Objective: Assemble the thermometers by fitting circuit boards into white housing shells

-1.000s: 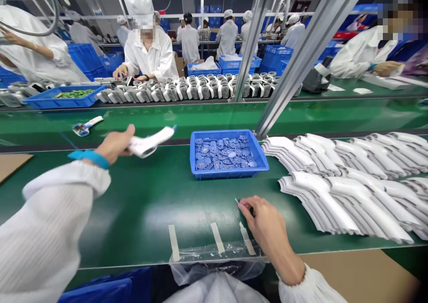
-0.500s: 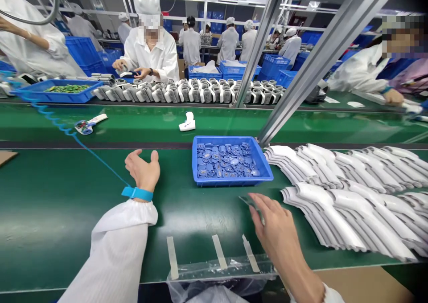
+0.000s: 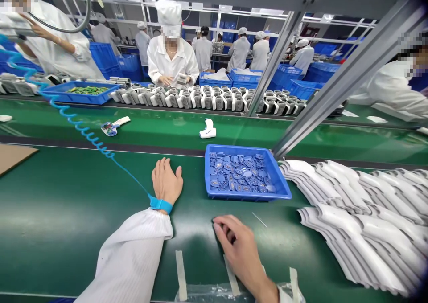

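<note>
My left hand [image 3: 166,182] lies palm down on the green conveyor belt [image 3: 83,245], fingers spread and holding nothing. A blue wrist strap [image 3: 160,204] circles that wrist, with a coiled blue cord [image 3: 80,127] running away from it. My right hand [image 3: 239,249] rests lower on the belt, fingertips drawn together, with nothing visible in them. Just to its right lies a thin clear sliver of film [image 3: 259,219]. A blue tray of small blue parts [image 3: 245,173] stands between both hands and the stacked white housings [image 3: 361,214].
A white handheld device [image 3: 207,130] and an opened one [image 3: 115,125] lie on the farther green belt. Beyond them runs a row of grey-white devices [image 3: 203,100], tended by a co-worker [image 3: 172,49]. Tape strips [image 3: 181,269] mark the near belt. A metal strut [image 3: 347,80] crosses the right.
The white device has left my left hand and stands on the farther belt. My left hand has turned palm down. My right hand has moved left, and the film strip no longer shows in it.
</note>
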A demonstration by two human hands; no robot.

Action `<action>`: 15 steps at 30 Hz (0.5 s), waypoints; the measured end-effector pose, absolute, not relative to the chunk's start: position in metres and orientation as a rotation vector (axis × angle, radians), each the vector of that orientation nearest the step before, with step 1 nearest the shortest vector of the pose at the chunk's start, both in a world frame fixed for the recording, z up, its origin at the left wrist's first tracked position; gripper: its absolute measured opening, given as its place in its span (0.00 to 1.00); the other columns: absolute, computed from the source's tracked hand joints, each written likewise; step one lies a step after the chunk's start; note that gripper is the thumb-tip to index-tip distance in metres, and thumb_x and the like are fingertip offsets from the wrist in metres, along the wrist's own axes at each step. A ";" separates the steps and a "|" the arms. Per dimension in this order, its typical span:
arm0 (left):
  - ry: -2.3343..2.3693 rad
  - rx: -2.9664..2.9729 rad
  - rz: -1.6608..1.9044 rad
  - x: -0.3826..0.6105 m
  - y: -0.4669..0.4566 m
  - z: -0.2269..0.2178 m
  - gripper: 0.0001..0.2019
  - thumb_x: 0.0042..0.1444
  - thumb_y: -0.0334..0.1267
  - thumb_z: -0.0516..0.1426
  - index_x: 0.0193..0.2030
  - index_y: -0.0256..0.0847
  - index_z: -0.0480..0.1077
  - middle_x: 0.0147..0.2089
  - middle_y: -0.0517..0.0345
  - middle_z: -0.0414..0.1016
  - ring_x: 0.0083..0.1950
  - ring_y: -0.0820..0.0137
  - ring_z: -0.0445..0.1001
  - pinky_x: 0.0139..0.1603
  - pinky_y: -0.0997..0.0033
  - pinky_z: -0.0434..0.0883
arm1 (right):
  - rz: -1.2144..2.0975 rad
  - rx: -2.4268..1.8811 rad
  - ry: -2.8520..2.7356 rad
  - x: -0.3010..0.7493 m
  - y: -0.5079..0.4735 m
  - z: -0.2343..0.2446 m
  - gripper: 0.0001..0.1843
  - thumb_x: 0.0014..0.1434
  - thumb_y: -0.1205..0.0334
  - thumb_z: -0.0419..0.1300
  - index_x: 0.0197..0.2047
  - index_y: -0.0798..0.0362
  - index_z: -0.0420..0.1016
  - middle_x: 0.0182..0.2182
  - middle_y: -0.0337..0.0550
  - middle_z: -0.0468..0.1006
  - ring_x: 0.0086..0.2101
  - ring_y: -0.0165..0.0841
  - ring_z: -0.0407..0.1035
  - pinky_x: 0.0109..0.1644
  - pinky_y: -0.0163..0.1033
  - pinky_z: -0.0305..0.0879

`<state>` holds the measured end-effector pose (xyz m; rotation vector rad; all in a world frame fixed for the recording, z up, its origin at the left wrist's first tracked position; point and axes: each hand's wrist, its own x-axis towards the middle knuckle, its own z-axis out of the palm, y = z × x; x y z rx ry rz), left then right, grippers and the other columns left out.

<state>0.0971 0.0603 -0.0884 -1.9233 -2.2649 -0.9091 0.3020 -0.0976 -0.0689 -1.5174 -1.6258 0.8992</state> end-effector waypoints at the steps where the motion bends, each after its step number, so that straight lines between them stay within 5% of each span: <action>1: -2.262 -1.919 -0.905 0.097 0.060 -0.089 0.25 0.64 0.42 0.51 0.63 0.29 0.63 0.67 0.37 0.65 0.71 0.49 0.58 0.68 0.48 0.58 | 0.790 -1.498 -1.681 0.299 -0.100 -0.075 0.13 0.68 0.57 0.54 0.44 0.50 0.79 0.36 0.43 0.78 0.30 0.30 0.69 0.34 0.34 0.65; 15: -2.254 -1.912 -0.848 0.097 0.058 -0.088 0.22 0.65 0.43 0.50 0.59 0.31 0.68 0.67 0.39 0.66 0.71 0.49 0.59 0.67 0.48 0.59 | 0.706 -1.431 -1.721 0.299 -0.102 -0.080 0.11 0.69 0.60 0.54 0.43 0.50 0.77 0.37 0.42 0.76 0.28 0.28 0.66 0.31 0.33 0.63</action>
